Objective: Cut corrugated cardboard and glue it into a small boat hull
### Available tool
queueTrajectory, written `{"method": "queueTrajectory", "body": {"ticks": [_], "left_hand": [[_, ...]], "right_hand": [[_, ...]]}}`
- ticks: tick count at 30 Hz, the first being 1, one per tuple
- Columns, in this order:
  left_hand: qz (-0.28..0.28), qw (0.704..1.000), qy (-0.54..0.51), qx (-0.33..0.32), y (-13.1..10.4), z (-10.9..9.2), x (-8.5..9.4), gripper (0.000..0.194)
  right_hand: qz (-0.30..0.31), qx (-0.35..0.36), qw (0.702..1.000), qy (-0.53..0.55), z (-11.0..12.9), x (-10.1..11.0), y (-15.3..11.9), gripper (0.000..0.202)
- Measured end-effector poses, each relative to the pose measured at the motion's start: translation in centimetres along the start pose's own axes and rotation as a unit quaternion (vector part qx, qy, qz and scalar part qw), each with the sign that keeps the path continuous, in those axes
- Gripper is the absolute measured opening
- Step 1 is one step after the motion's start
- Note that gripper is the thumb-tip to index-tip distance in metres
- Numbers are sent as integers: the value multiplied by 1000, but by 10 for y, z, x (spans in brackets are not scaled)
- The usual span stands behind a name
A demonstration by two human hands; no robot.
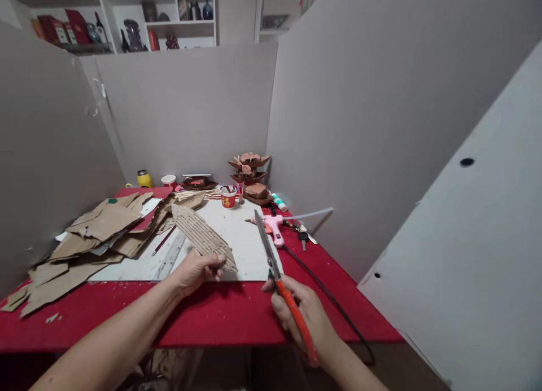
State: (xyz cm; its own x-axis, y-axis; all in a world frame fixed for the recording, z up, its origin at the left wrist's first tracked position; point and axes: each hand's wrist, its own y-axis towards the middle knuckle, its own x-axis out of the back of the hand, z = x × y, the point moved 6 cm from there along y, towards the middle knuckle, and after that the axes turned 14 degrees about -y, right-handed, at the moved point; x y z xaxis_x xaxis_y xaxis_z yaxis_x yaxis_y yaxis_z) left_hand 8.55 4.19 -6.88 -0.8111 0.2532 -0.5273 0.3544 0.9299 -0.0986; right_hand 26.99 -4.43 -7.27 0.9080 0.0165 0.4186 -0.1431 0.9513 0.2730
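Observation:
My left hand (203,268) pinches the lower end of a boat-shaped piece of corrugated cardboard (199,230), its ridged side facing up and its far tip pointing up and left. In my right hand (302,312) are long scissors (296,317) with orange-red handles. Their dark blades point up and away, looking closed or nearly so, and do not touch the cardboard. A white board (249,255) lies beneath both. The metal ruler (171,255) rests on it left of the cardboard.
Torn cardboard (105,222) is heaped at left on the red-covered table (237,317). Right of the board lie a pink glue gun (275,224) and keys (303,237). Behind stand a red cup (228,198), model boats (249,168) and a yellow bottle (144,179). Grey panels surround the table.

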Motion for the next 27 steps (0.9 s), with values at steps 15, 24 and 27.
{"method": "queueTrajectory", "body": {"ticks": [15,24,27], "left_hand": [[84,989,-59,-110,-34,-43,-23,21],[119,980,-55,-153,-55,-61,-21,18],[116,981,-21,-152,-51,-65,-17,16]], "right_hand": [[-21,43,966,-252,26,3,-16,40],[117,90,959,-243,27,-28,-8,43],[125,92,959,-235,31,-34,0,43]]}}
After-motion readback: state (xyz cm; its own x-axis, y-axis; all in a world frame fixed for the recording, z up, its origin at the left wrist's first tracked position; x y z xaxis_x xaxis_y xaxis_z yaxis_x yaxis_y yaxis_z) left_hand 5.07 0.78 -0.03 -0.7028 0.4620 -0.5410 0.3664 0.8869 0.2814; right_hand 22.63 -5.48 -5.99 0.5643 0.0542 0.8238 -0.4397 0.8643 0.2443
